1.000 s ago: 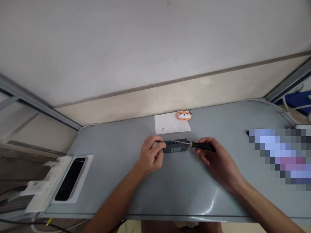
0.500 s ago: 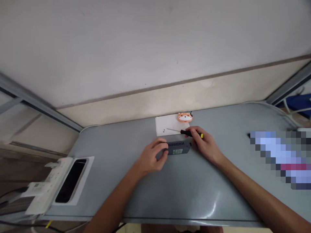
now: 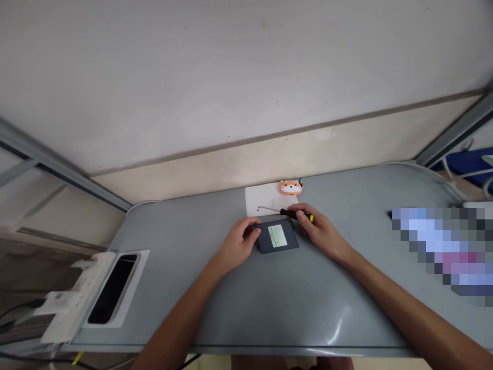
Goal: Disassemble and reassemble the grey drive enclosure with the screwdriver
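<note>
A flat dark box-shaped device [image 3: 265,242] with a pale label on its broad face is tilted toward me above the desk. My left hand [image 3: 239,243] pinches its left edge between thumb and fingers. In my right hand [image 3: 318,228] lies a screwdriver [image 3: 288,212] with a black and yellow handle, its thin shaft pointing left over a white paper [image 3: 256,196]. Some fingers of that hand are by the device's right edge; whether they press on it I cannot tell. Tiny dark screws [image 3: 258,209] lie on the paper near the screwdriver's tip.
An orange animal-faced case [image 3: 290,187] sits on the paper's right part, by the wall. On the grey desk [image 3: 185,298] at left are a black phone [image 3: 112,289] on white paper and a white power strip [image 3: 79,298] with plugs. A blurred-out screen [image 3: 439,246] lies at right.
The device has turned from showing its slotted narrow side to showing its broad labelled face. Both hands still hold what they held, and the screwdriver has shifted slightly left.
</note>
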Tool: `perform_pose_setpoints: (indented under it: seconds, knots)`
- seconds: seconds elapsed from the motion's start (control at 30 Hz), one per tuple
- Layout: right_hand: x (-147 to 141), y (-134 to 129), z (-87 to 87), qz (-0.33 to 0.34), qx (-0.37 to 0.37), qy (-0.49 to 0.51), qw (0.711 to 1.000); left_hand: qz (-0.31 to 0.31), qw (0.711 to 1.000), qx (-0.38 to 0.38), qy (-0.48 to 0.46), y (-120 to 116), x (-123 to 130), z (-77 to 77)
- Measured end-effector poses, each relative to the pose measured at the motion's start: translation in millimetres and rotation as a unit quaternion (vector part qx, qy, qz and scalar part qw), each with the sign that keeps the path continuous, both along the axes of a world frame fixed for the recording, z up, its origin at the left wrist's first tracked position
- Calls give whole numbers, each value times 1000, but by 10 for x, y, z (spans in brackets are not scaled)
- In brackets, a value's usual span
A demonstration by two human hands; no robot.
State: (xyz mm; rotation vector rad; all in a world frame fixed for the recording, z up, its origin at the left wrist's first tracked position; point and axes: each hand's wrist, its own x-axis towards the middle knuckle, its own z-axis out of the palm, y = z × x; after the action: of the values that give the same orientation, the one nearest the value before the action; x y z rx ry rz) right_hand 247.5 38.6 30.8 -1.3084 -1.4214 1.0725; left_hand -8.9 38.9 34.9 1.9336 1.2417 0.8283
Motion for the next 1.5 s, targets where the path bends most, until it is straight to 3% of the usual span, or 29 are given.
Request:
perform_pose_setpoints:
  seconds: [0.33, 0.6, 0.73, 1.0, 1.23, 1.5]
  knots:
    - [-8, -13, -10, 7, -4, 11, 1000, -23, 999, 16, 32, -1, 5, 11]
    - [32, -66, 50, -38, -28, 23, 999, -153, 985, 8, 76, -62, -75, 245]
    - [72, -63, 33, -84, -36, 60, 994, -139, 987, 35, 78, -79, -50, 235]
    - [161, -76, -6, -136, -66, 257, 955, -84, 992, 41, 81, -83, -34, 179]
    - [155, -150, 0, -132, -69, 268, 952, -21, 998, -9, 59, -55, 45, 87]
    - [71, -192, 131, -82, -55, 249, 963, -38, 999, -17, 32, -42, 15, 54]
